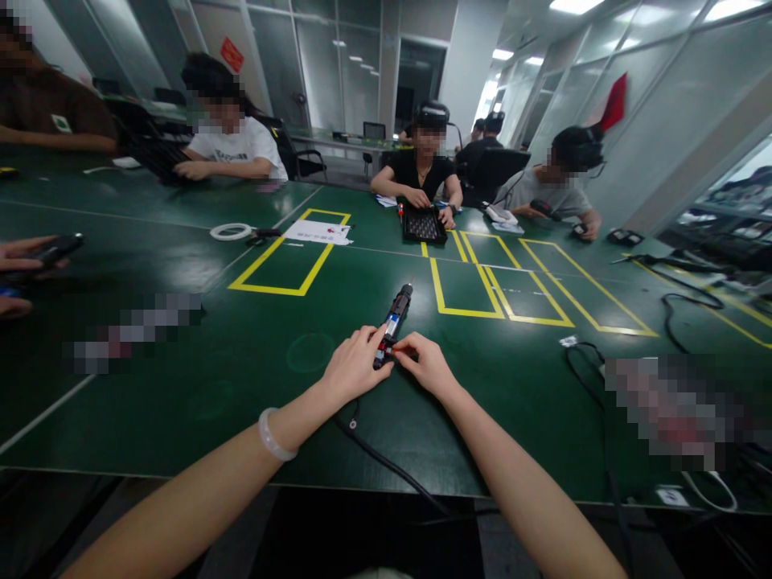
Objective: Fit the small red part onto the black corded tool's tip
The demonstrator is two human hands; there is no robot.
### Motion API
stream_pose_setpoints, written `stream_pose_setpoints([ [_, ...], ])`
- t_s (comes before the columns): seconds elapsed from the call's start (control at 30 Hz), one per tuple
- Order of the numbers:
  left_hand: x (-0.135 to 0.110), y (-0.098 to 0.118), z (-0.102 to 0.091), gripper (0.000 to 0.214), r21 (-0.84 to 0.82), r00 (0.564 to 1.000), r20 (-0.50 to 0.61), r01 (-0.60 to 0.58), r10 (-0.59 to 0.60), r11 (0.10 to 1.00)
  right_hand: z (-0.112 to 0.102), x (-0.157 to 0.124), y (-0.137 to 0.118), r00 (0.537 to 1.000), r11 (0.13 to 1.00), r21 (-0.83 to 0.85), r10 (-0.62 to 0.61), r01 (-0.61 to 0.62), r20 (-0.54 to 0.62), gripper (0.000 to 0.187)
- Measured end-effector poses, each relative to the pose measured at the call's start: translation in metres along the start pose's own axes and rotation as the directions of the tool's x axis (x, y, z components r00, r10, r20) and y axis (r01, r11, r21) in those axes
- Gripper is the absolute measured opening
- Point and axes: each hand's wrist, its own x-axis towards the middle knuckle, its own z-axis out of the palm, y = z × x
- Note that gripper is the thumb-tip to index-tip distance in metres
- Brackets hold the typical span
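Note:
A slim black electric screwdriver [396, 315] with a silver and blue label lies on the green table, its thin tip pointing away from me. My left hand [357, 362] is closed around its near part from the left. At the right side of that part my right hand [425, 360] pinches with thumb and forefinger, touching a small red and silver spot on the body. What sits between those fingertips is too small to make out. A black cable [386, 462] with a small ring runs from beneath my left hand toward the table's front edge.
Yellow tape frames [470, 312] mark the green tabletop [229, 418]. A white sheet [317, 232] and a white coil [232, 232] lie farther left. Across the table a person handles a black tray [424, 224]. Black cables [693, 297] lie at the right; other people sit around.

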Motion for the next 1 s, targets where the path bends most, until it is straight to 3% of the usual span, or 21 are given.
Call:
stream_pose_setpoints([
  [0.2,0.0,0.003,-0.001,0.062,0.04,1.0,-0.014,0.014,-0.013,0.999,-0.003,0.0,-0.005,0.999,0.996,-0.068,-0.05,0.05,0.008,0.007],
  [0.4,0.003,0.004,-0.001,0.062,0.092,0.999,-0.027,0.04,-0.038,0.995,-0.008,-0.001,-0.009,0.996,0.996,-0.012,-0.089,0.09,0.012,0.01],
  [0.67,0.01,-0.008,-0.004,0.059,0.153,0.999,-0.011,0.033,-0.032,0.988,-0.005,-0.003,-0.012,0.99,0.993,-0.001,-0.115,0.115,0.078,0.019],
  [0.83,0.015,-0.028,-0.009,0.06,0.187,0.997,-0.01,0.071,-0.071,0.98,-0.008,-0.003,-0.008,0.996,0.998,-0.032,-0.05,0.053,0.076,0.017],
  [1.0,0.023,-0.075,-0.018,0.063,0.215,0.974,0.03,0.213,-0.224,0.953,-0.012,-0.003,-0.004,1.0,1.0,-0.029,-0.004,0.005,0.029,0.014],
])
